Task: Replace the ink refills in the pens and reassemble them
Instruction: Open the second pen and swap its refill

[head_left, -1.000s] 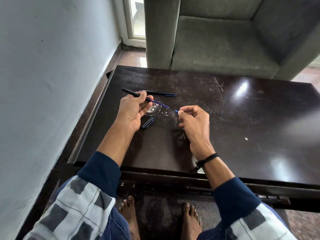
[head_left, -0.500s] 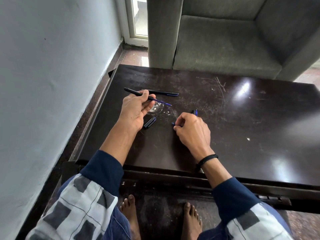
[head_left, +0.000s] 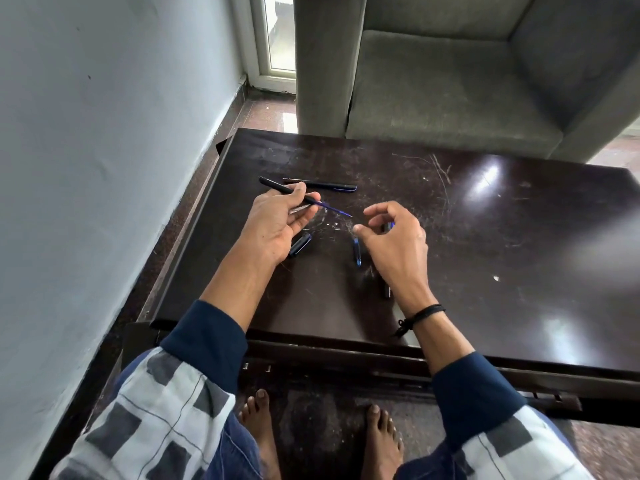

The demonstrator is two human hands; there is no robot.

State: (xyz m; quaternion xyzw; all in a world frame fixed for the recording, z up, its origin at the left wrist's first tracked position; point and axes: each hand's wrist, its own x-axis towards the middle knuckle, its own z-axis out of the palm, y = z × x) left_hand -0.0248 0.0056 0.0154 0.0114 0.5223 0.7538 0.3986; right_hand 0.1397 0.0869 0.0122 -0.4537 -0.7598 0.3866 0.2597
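Head view: the left hand pinches a slim black pen barrel, its blue refill jutting out; the right hand hovers loosely curled, empty.

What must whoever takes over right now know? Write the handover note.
Left hand: grips a black pen barrel, blue refill sticking out of its front.
Right hand: hovers, fingers loosely curled, holding nothing visible.
On the table: second black pen beyond the left hand; black cap below it; small blue part by the right thumb; dark part under the right wrist.
Done: refill partly in the barrel. Left: seat it, fit remaining parts and cap; second pen's state unclear.
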